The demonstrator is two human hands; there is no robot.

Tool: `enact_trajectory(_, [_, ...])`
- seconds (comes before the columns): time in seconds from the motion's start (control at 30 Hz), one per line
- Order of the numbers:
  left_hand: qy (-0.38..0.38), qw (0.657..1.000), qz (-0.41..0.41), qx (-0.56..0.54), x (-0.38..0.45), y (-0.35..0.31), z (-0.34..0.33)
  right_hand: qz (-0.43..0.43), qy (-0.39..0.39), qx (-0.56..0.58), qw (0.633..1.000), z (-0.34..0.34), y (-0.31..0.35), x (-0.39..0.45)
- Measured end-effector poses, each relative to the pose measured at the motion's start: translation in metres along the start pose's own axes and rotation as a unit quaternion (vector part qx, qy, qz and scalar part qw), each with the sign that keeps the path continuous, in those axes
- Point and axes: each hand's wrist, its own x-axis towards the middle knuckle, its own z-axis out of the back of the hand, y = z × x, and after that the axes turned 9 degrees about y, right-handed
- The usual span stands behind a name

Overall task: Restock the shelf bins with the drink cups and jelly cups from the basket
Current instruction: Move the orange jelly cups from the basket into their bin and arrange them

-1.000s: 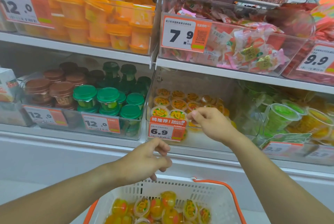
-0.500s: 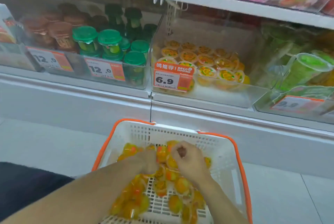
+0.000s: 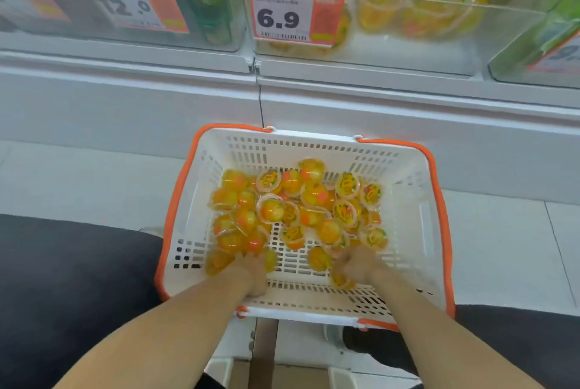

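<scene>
Lots of little orange jelly cups [image 3: 295,203] lie in a heap in the white basket [image 3: 411,231] with orange handles. The basket sits on the pale floor [image 3: 78,184], right in front of the shelf. Both hands are down inside it, at the near side. The left hand [image 3: 254,275] is among the cups there, and the right hand [image 3: 357,266] too. Both are blurry, so I cannot tell if they hold a cup. Up on the shelf, a clear bin [image 3: 439,43] has more jelly cups, with a 6.9 price tag [image 3: 288,8] on its front.
</scene>
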Motion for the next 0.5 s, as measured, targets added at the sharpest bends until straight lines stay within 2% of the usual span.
enact_trajectory(0.17, [-0.023,0.999,-0.026,0.026,0.005,-0.004,0.012,-0.055,0.015,-0.007,0.998,0.004,-0.01,0.005])
enact_trajectory(0.3, [-0.01,0.998,-0.011,-0.059,0.001,-0.004,0.026,-0.029,0.056,0.042,0.997,-0.025,-0.022,0.021])
enact_trajectory(0.37, [0.033,0.987,-0.02,-0.157,0.001,-0.003,0.036,-0.026,0.055,0.091,0.994,-0.032,-0.028,0.031])
enact_trajectory(0.4, [0.076,0.967,-0.041,-0.238,0.001,-0.003,0.041,-0.025,0.047,0.1,0.994,-0.034,-0.03,0.037])
enact_trajectory(0.5, [0.226,0.865,-0.125,-0.43,-0.004,-0.002,0.05,-0.014,0.011,0.101,0.995,-0.047,-0.033,0.06])
